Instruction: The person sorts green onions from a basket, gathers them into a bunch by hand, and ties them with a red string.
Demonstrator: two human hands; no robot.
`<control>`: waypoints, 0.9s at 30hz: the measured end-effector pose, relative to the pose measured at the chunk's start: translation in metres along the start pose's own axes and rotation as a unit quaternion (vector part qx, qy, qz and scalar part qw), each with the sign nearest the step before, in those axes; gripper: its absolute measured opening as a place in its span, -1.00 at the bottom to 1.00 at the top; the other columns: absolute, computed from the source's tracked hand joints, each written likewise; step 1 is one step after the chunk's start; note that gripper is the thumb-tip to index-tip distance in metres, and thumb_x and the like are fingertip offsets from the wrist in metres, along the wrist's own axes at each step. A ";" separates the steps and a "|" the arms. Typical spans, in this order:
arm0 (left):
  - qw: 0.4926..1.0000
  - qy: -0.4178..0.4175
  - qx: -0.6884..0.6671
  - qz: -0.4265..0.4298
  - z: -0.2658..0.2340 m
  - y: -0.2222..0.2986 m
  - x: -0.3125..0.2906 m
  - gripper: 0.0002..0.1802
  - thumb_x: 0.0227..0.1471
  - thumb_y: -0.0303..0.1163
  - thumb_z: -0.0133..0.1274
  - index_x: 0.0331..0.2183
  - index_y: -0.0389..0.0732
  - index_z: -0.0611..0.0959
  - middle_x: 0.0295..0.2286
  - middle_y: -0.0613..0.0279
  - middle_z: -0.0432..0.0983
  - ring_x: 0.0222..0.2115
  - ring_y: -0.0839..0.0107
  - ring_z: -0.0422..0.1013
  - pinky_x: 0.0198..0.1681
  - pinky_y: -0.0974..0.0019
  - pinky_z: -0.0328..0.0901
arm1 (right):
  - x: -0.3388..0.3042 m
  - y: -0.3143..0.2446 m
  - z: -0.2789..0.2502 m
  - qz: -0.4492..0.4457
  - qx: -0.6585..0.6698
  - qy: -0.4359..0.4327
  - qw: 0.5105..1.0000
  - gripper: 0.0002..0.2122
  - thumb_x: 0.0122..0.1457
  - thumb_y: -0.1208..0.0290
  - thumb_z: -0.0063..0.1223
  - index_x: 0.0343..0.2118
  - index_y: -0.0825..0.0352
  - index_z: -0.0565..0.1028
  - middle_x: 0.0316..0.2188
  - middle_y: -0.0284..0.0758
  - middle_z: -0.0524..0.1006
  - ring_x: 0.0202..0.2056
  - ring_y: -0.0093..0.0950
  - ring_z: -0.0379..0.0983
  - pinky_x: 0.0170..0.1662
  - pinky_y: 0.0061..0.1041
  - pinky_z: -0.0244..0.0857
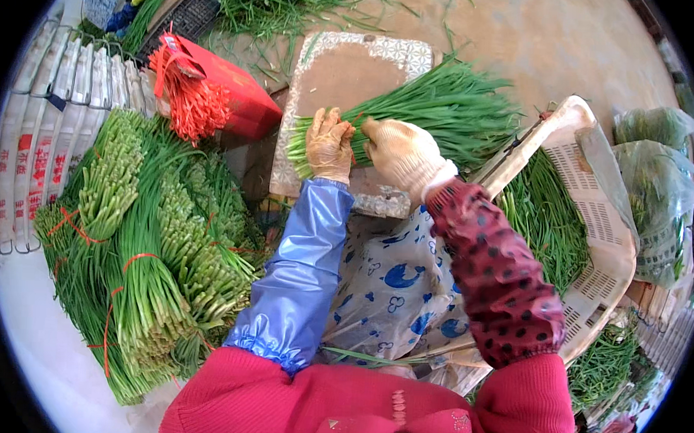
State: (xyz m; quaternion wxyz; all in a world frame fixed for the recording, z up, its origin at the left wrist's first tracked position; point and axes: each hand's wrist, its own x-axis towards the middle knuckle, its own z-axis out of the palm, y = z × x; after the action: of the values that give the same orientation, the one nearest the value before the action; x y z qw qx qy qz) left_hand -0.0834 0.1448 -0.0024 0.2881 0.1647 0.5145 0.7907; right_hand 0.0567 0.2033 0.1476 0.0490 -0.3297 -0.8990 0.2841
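Note:
A thick bunch of garlic chives lies across a small board-topped stand, pale stem ends to the left and green leaves to the right. Over the stem end my left hand, in a stained tan glove, is closed on the bunch. Between my hands a thin red tie shows around the stems. My right hand, in a whitish knit glove, is closed in a fist against the bunch, its fingertips at the red tie. Its fingers hide part of the tie.
Tied chive bunches are piled at the left. A red box with many red ties stands beside the stand. At the right, a pale plastic crate holds loose chives. Bagged greens sit farther right; leaves litter the far floor.

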 end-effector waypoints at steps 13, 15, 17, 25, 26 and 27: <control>0.523 -0.319 0.786 -0.079 0.032 0.107 -0.001 0.67 -0.68 0.07 0.49 0.29 -0.15 -0.27 0.30 0.02 -0.29 0.31 -0.02 -0.32 0.26 -0.27 -0.27 | 0.044 0.007 0.023 0.198 0.542 0.022 0.816 -0.79 0.16 0.34 0.03 -0.45 0.41 0.53 -0.68 -0.38 0.45 -0.65 -0.60 0.37 -0.57 -0.53 0.23; 0.440 -0.342 0.829 -0.052 0.022 0.096 -0.005 0.75 -0.74 0.11 0.49 0.28 -0.13 -0.37 0.29 -0.13 -0.35 0.31 -0.03 -0.42 0.21 -0.40 -0.33 | 0.051 0.012 0.031 0.197 0.517 0.005 0.833 -0.79 0.15 0.36 0.03 -0.43 0.44 0.55 -0.67 -0.37 0.48 -0.62 -0.57 0.39 -0.53 -0.52 0.27; 0.377 -0.364 0.847 -0.094 0.030 0.095 -0.007 0.59 -0.57 0.20 0.41 0.30 -0.11 -0.22 0.30 -0.02 -0.35 0.32 0.00 -0.45 0.23 -0.37 -0.35 | 0.061 0.017 0.045 0.173 0.469 0.033 0.865 -0.78 0.14 0.37 0.04 -0.40 0.47 0.56 -0.64 -0.35 0.51 -0.60 -0.55 0.41 -0.50 -0.50 0.29; 0.501 -0.387 0.773 -0.027 0.029 0.073 0.013 0.07 -0.44 -0.04 0.35 0.12 -0.14 0.25 0.02 -0.02 0.29 0.06 0.00 0.24 0.11 -0.16 0.10 | -0.043 0.018 0.081 0.077 0.338 -0.033 0.938 -0.81 0.09 0.43 0.05 -0.30 0.40 0.59 -0.50 -0.19 0.59 -0.51 -0.47 0.50 -0.38 -0.48 0.35; 0.506 -0.346 0.788 0.057 0.020 0.060 0.010 -0.07 -0.49 -0.04 0.37 -0.03 -0.13 0.36 -0.16 0.02 0.44 -0.09 0.01 0.39 0.03 -0.04 0.22 | -0.051 0.025 0.078 0.098 0.319 -0.054 0.941 -0.78 0.05 0.29 0.12 -0.28 0.26 0.62 -0.35 -0.10 0.58 -0.30 -0.20 0.54 -0.19 -0.33 0.39; 0.469 -0.360 0.806 0.031 0.027 0.067 0.015 -0.16 -0.50 -0.02 0.38 -0.11 -0.11 0.44 -0.21 0.05 0.47 -0.16 0.05 0.45 -0.08 0.01 0.32 | -0.044 0.008 0.048 0.031 0.226 -0.054 0.972 -0.73 0.09 0.22 0.08 -0.23 0.25 0.60 -0.32 -0.10 0.58 -0.28 -0.19 0.53 -0.18 -0.30 0.38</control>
State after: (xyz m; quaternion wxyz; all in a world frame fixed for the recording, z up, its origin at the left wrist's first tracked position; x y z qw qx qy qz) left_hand -0.0993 0.1533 0.0695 0.1627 0.6101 0.7698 -0.0936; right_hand 0.0822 0.1574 0.1077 0.0651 -0.3220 -0.8024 0.4982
